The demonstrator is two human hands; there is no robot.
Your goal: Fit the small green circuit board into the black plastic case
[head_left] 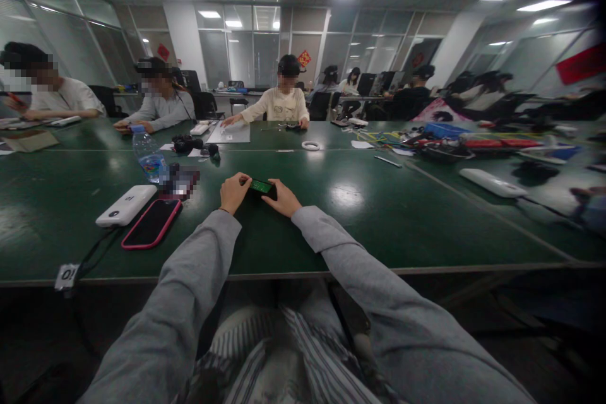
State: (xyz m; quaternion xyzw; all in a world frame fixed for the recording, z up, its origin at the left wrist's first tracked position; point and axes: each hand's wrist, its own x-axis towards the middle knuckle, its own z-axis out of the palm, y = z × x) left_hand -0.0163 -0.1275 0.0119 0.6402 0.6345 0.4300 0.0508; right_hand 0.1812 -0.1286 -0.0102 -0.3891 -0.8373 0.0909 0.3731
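Between my two hands, just above the green table (pixel 369 233), is a dark smartphone (pixel 262 187) held sideways, its screen lit green. My left hand (pixel 233 193) is closed on the phone's left end, thumb and fingers at its edge. Around the right end my right hand (pixel 283 197) grips, with its thumb along the near side. What the screen shows is too small to read. Left of my hands lies another phone with a pink case (pixel 152 223), its screen dark. Beside it rests a white power bank (pixel 127 205) with a black cable.
A clear plastic bottle (pixel 149 154) stands at the left, near black headphones (pixel 182 144). A white ring (pixel 311 146) and a pen (pixel 388 161) lie farther back. Tools and a blue tray (pixel 445 131) crowd the right. Across the table sits a person (pixel 279 101); others sit at the left.
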